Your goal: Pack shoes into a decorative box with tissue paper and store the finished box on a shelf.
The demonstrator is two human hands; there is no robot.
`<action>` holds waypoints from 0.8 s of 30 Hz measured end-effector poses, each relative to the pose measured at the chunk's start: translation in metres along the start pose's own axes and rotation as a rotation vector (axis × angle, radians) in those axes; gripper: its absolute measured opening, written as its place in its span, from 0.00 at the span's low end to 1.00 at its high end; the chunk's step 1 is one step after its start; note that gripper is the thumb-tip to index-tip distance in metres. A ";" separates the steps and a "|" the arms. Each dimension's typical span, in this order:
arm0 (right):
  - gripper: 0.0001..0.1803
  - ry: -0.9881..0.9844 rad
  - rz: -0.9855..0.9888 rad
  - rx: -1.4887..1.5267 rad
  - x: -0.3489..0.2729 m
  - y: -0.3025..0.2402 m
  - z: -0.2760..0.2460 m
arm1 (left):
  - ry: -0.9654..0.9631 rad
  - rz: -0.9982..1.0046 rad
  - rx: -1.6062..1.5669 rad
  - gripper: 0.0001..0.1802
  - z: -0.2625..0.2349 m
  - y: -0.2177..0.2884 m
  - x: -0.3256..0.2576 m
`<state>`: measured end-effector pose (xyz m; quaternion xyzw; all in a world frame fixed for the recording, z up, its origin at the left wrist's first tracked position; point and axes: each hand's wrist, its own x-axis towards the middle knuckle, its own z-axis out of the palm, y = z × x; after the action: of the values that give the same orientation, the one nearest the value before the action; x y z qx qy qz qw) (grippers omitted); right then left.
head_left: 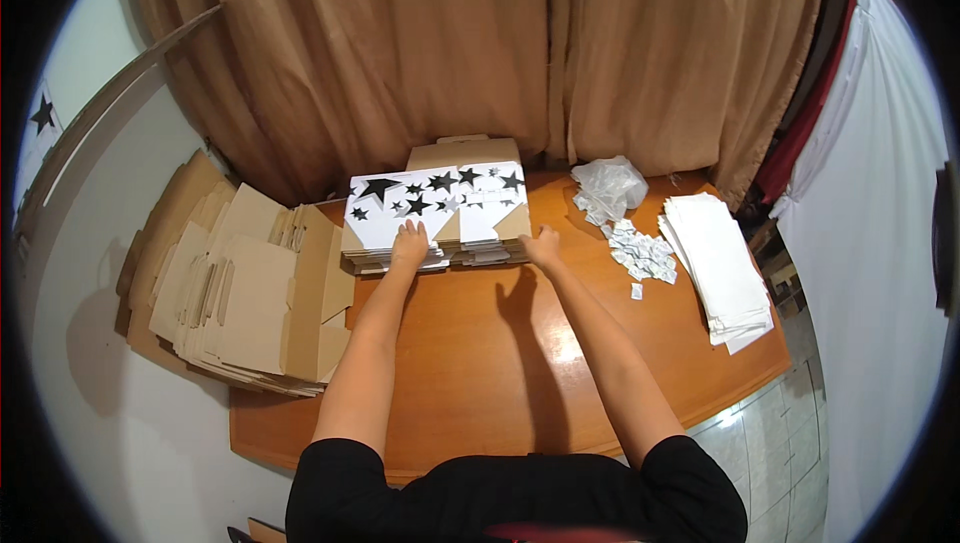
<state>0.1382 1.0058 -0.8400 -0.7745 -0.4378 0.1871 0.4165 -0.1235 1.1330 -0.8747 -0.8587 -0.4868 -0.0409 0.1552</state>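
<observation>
A stack of flattened cardboard boxes (pixel 492 228), their upper faces white with black stars and with brown parts, lies toward the back of the table. On its front left part rests my left hand (pixel 409 244), open, fingers stretched forward over the white surface. My right hand (pixel 543 246) is at the stack's right front corner, thumb and forefinger apart, touching or very near the edge; it appears to hold nothing. Another brown cardboard piece (pixel 462 152) shows behind the star-printed stack.
Plain brown flattened boxes (pixel 250 288) are piled at the left. To the right, small white packets (pixel 642 251) lie scattered by a clear plastic bag (pixel 610 186), with a stack of white sheets (pixel 715 265) beyond. Brown curtains (pixel 430 53) hang behind the wooden table (pixel 460 373).
</observation>
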 end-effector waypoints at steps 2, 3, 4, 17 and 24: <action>0.39 -0.032 0.135 -0.038 0.007 -0.008 0.006 | -0.015 -0.015 -0.035 0.21 0.003 -0.004 -0.005; 0.39 -0.050 0.128 -0.036 0.014 -0.009 0.007 | -0.022 -0.031 -0.029 0.21 0.004 -0.003 -0.007; 0.38 -0.165 0.130 -0.084 0.026 -0.010 0.004 | 0.021 -0.008 -0.013 0.21 0.002 -0.002 -0.004; 0.43 -0.141 0.262 -0.392 0.018 -0.059 0.030 | 0.068 0.039 0.016 0.20 -0.012 -0.010 0.001; 0.38 -0.115 0.224 -0.387 0.024 -0.052 0.030 | 0.118 0.144 0.046 0.18 -0.019 -0.017 -0.002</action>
<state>0.1046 1.0537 -0.8138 -0.8718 -0.3998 0.1887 0.2110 -0.1373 1.1336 -0.8533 -0.8838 -0.4144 -0.0691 0.2057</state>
